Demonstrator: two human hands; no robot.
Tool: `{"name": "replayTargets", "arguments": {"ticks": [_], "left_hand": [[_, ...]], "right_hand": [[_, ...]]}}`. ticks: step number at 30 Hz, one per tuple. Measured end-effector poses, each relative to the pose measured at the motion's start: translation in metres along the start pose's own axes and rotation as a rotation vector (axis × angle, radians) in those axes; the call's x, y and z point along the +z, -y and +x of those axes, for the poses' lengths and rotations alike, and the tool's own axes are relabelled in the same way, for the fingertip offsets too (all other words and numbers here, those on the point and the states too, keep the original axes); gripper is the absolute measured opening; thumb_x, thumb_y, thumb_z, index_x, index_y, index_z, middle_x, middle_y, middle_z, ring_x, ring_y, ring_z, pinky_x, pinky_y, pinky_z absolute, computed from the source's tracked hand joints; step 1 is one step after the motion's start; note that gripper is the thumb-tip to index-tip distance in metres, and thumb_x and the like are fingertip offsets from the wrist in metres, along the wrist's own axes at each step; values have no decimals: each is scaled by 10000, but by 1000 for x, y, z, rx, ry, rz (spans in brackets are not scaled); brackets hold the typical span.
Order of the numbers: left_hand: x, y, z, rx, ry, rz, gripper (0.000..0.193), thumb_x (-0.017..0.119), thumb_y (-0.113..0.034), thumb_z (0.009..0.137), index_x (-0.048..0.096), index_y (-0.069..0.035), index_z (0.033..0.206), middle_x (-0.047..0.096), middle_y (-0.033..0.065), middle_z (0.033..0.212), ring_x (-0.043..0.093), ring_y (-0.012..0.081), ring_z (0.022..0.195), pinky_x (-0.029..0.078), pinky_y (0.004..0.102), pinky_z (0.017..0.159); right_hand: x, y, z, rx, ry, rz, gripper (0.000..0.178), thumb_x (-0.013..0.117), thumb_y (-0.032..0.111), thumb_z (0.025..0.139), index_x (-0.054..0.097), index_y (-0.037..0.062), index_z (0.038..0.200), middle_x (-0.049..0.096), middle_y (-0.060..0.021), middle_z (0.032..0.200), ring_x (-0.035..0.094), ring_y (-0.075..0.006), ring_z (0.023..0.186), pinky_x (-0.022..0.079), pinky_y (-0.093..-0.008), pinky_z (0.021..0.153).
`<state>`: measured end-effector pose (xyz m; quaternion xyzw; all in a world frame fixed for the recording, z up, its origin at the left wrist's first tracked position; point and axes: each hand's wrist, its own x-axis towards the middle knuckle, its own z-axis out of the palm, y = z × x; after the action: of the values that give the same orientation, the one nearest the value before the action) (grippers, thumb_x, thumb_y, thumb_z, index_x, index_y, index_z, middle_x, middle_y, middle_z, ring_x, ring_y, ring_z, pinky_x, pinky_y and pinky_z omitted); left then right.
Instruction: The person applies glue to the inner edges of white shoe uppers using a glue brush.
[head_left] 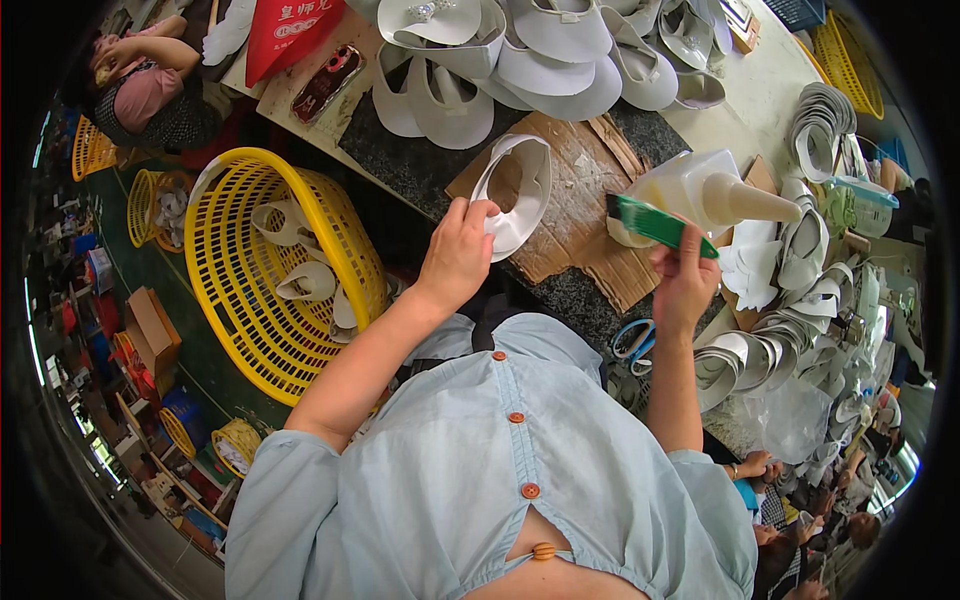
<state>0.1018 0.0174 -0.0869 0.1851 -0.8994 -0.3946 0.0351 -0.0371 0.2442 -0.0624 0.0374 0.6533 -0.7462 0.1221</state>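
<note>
Pinched in my left hand (462,255) is a white shoe upper (514,232), a curved open loop raised over a glue-smeared piece of cardboard (575,225). My right hand (686,275) grips a flat green-handled brush (660,222), its dark bristle end pointing left. The brush is at the opening of a translucent white plastic jug (690,180) lying on its side, with a long cone-shaped end; whether the bristles touch the jug I cannot tell. Many more white uppers (555,70) are heaped at the far side of the table.
At my left stands a yellow plastic basket (225,260) with several white uppers inside. Blue-handled scissors (633,342) lie near my right forearm. Stacked white pieces (760,355) line the right side. A phone (328,83) and red bag (285,40) lie far left. Other people sit nearby.
</note>
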Motion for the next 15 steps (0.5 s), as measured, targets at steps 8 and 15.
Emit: {"name": "replayTargets", "arguments": {"ticks": [8, 15], "left_hand": [[4, -18, 16, 91, 74, 73, 387, 592, 49, 743, 509, -54, 1107, 521, 168, 1002, 564, 372, 916, 464, 428, 799], [-3, 12, 5, 24, -48, -106, 405, 623, 45, 734, 506, -22, 1116, 576, 170, 1050, 566, 371, 993, 453, 390, 850]], "right_hand": [[76, -62, 21, -697, 461, -554, 147, 603, 73, 883, 631, 41, 1023, 632, -105, 834, 607, -164, 593, 473, -282, 559], [61, -68, -4, -223, 643, -569, 131, 593, 55, 880, 623, 37, 1006, 610, -124, 839, 629, -196, 634, 475, -295, 563]]}}
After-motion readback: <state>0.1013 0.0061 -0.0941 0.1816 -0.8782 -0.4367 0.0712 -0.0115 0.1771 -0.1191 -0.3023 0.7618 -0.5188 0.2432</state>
